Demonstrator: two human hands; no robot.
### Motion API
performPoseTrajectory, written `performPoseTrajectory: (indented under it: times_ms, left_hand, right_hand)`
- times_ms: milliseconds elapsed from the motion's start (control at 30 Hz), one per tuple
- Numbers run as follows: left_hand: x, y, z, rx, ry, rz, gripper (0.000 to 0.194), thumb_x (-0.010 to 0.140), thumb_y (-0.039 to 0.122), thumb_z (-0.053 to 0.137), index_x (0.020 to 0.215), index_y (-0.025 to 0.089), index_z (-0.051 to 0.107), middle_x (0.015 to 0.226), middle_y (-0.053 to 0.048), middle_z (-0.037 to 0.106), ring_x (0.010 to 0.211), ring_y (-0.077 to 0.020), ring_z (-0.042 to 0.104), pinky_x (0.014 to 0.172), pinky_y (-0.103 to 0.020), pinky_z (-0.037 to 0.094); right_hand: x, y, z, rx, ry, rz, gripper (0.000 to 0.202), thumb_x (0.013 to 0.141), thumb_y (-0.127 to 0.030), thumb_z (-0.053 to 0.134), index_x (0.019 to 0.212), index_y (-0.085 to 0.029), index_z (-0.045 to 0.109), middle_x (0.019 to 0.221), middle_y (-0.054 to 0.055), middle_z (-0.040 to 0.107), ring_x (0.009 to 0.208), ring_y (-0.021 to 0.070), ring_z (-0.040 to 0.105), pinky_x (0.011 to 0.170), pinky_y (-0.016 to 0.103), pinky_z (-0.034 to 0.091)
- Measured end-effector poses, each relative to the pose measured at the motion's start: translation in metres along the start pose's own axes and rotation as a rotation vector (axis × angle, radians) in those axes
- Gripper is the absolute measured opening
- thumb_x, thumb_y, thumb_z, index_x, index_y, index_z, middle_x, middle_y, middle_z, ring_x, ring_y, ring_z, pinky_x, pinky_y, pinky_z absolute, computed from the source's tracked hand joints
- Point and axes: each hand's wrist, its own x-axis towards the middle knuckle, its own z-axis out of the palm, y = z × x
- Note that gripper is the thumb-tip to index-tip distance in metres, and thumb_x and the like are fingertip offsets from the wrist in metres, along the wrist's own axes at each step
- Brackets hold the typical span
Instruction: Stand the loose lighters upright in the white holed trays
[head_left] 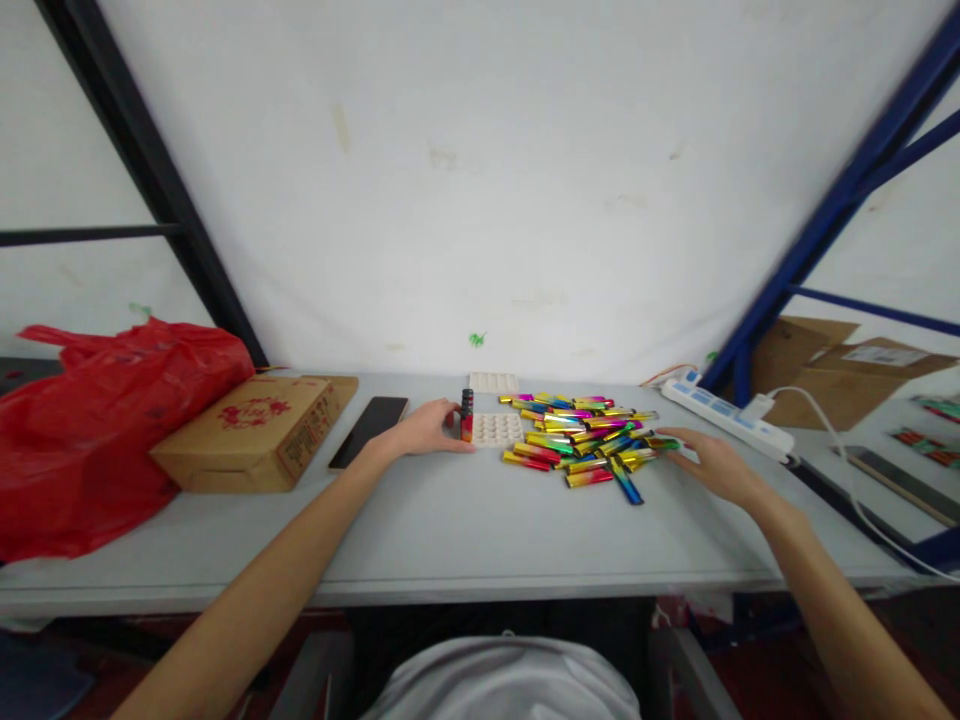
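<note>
A white tray [498,430] with rows of small hollows lies on the table, and a row of upright lighters [467,415] with black tops and red bodies stands along its left edge. My left hand [431,428] curves around that corner, thumb at the tray's front and fingers beside the lighters. Right of the tray spreads a loose pile of shiny lighters [577,430] in gold, red, green, blue and pink. At the pile's right edge, my right hand [705,460] pinches a green and gold lighter [663,443] between thumb and fingers.
Behind stands a second white tray [493,382] near the wall. To the left are a dark phone-like slab [369,432], a cardboard box [247,430] and a red plastic bag [112,430]. A white power strip [727,418] with a cable lies right, beside a blue frame [825,220].
</note>
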Motion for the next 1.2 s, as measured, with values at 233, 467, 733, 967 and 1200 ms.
performPoseTrajectory:
  times_ms: [233, 467, 733, 967, 1200]
  left_hand:
    - [-0.009, -0.006, -0.022, 0.038, -0.075, -0.07, 0.07, 0.059, 0.072, 0.079, 0.098, 0.015, 0.068, 0.093, -0.008, 0.073, 0.079, -0.0254, 0.065, 0.067, -0.031, 0.045]
    - [-0.021, 0.004, -0.04, -0.043, -0.207, -0.099, 0.061, 0.053, 0.055, 0.088, 0.098, 0.018, 0.067, 0.098, -0.004, 0.075, 0.086, -0.0257, 0.068, 0.073, -0.029, 0.05]
    - [-0.019, 0.017, -0.029, -0.037, -0.199, -0.048, 0.072, 0.054, 0.061, 0.086, 0.107, 0.017, 0.065, 0.109, -0.007, 0.074, 0.096, -0.0285, 0.068, 0.082, -0.032, 0.052]
    - [-0.014, 0.019, -0.012, -0.013, -0.099, -0.024, 0.075, 0.057, 0.07, 0.082, 0.106, 0.016, 0.065, 0.105, -0.01, 0.072, 0.092, -0.029, 0.067, 0.078, -0.034, 0.051]
    - [-0.011, 0.019, -0.005, -0.012, -0.059, -0.003, 0.072, 0.059, 0.071, 0.081, 0.102, 0.015, 0.066, 0.099, -0.01, 0.072, 0.087, -0.0291, 0.067, 0.074, -0.035, 0.049]
  right_hand:
    - [0.0, 0.009, 0.015, 0.025, 0.034, 0.019, 0.038, 0.089, -0.044, 0.055, 0.107, -0.02, 0.078, 0.11, 0.014, 0.079, 0.101, 0.0327, 0.074, 0.094, 0.048, 0.057]
    - [0.001, -0.006, 0.006, 0.247, 0.17, 0.173, 0.062, 0.08, -0.074, 0.065, 0.106, -0.018, 0.073, 0.095, 0.013, 0.077, 0.069, 0.0248, 0.07, 0.068, 0.04, 0.056]
    - [0.059, -0.111, 0.015, 0.954, 0.172, 0.205, 0.054, 0.08, -0.066, 0.074, 0.105, -0.018, 0.07, 0.055, -0.008, 0.042, 0.05, 0.0098, 0.037, 0.047, 0.025, 0.027]
    - [0.111, -0.19, 0.031, 1.278, 0.18, 0.186, 0.05, 0.069, -0.056, 0.086, 0.102, -0.021, 0.071, 0.063, -0.007, 0.045, 0.056, 0.0088, 0.038, 0.052, 0.024, 0.035]
    - [0.119, -0.24, 0.059, 1.399, 0.001, 0.192, 0.056, 0.079, -0.077, 0.064, 0.08, -0.021, 0.058, 0.072, -0.001, 0.056, 0.067, 0.014, 0.055, 0.059, 0.026, 0.047]
